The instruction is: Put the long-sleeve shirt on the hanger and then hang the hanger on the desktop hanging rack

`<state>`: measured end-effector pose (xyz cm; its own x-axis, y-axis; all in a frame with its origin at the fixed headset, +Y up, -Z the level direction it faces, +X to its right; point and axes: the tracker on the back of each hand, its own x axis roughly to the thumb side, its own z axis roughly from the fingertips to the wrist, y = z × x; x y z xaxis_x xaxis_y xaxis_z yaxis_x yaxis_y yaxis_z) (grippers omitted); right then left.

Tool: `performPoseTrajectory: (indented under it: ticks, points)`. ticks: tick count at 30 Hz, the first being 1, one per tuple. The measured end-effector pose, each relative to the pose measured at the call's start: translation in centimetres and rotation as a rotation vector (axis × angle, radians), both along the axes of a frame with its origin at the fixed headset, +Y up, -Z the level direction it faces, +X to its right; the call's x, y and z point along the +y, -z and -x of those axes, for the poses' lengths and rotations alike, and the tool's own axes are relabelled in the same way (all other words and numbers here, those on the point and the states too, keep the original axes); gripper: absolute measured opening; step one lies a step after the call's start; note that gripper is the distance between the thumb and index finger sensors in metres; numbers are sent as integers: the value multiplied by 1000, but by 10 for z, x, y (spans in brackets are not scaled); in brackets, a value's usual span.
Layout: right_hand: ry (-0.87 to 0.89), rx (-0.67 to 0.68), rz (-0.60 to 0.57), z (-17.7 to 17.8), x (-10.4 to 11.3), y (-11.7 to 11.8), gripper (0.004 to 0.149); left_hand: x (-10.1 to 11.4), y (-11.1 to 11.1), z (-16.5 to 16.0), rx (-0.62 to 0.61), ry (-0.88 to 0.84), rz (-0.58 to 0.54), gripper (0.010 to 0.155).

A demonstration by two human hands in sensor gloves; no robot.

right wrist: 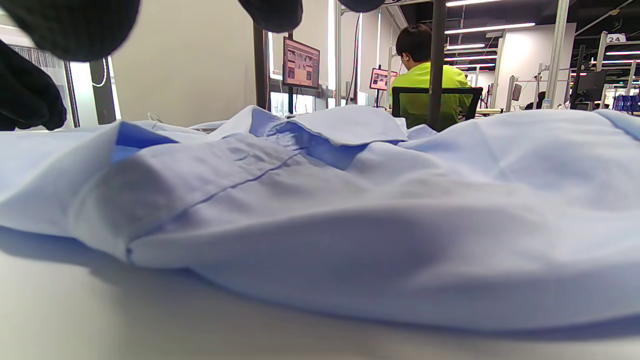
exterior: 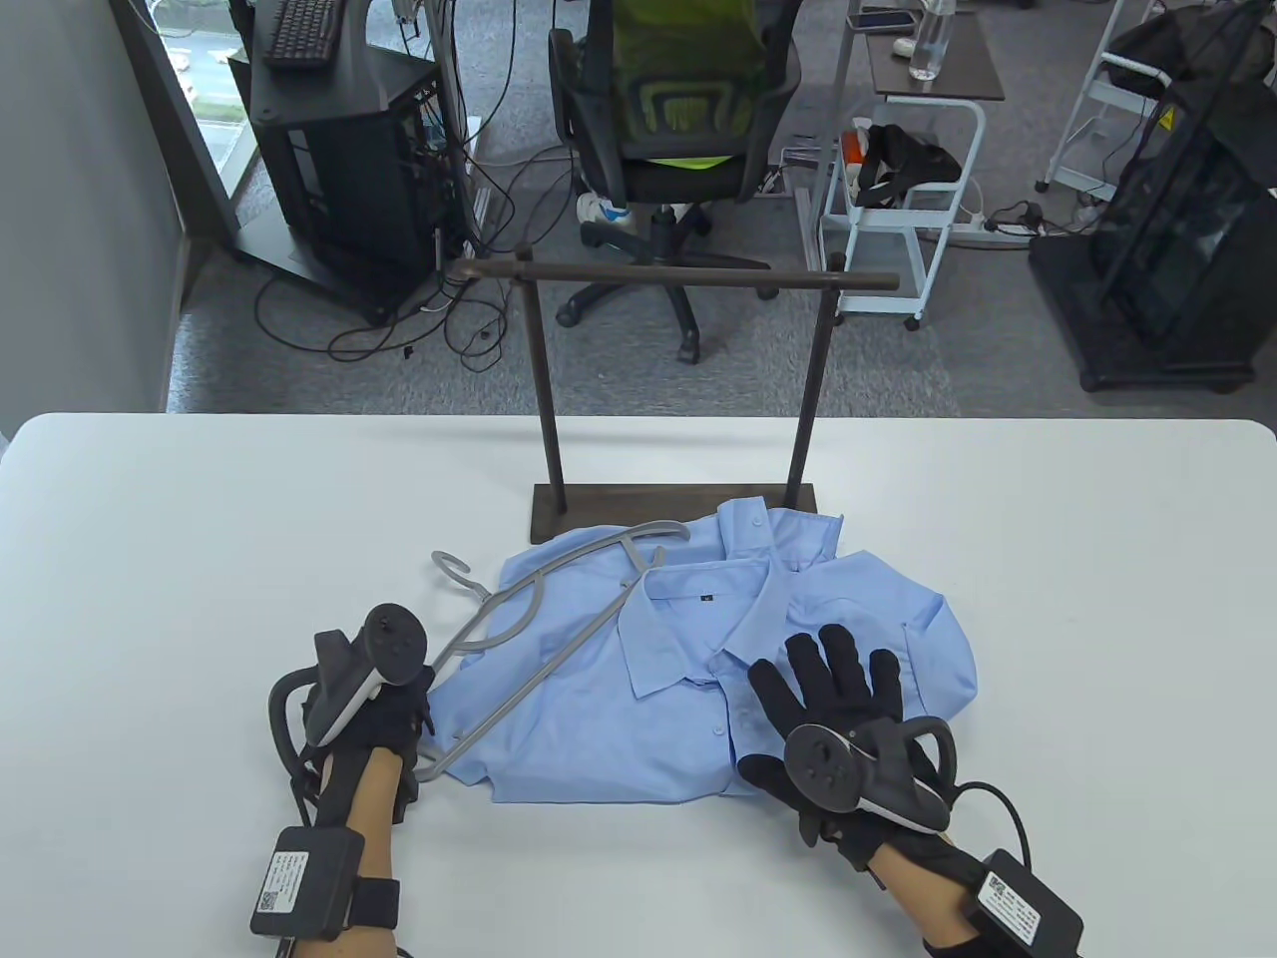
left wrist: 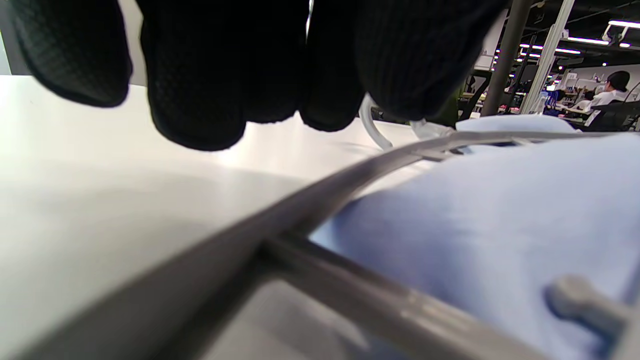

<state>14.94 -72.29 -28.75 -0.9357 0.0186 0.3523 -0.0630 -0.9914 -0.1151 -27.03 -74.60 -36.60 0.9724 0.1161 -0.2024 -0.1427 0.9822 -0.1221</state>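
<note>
Both hands wear black knit gloves. The left hand [exterior: 374, 714] carries a tracker with a black disc head and white-grey grip — the right hand [exterior: 838, 709] an all-dark one with a ring. Bare forearms; behind each wrist a black box, white QR label, thin black cable.

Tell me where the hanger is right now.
In the table view the grey hanger lies flat across the left part of the blue shirt, its hook on the table toward the left; the left hand is at its near end.

Blue shirt [exterior: 698, 679] under grey hanger [exterior: 559, 639], right hand [exterior: 848, 718] spread flat on shirt
</note>
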Motion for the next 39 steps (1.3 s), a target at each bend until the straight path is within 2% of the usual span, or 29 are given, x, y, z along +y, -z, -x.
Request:
performPoseTrajectory:
  ticks: [10, 21, 25, 30, 34, 39]
  points:
    - [-10, -11, 12, 0, -1, 2, 85, -18, 8, -9, 13, 63, 57, 57]
    - [-20, -18, 23, 0, -1, 2, 85, -23, 11, -19, -11, 146, 108, 56]
    - [-20, -21, 24, -1, -1, 2, 85, -21, 10, -17, -7, 102, 106, 51]
    - [-15, -28, 20, -1, -1, 3, 85, -10, 2, -9, 40, -77, -14, 50]
    - [-12, -31, 23, -2, -2, 3, 85, 0, -7, -7, 41, -143, -140, 50]
    - [5, -53, 25, -8, 0, 5, 85, 17, -23, -8, -17, -68, -331, 50]
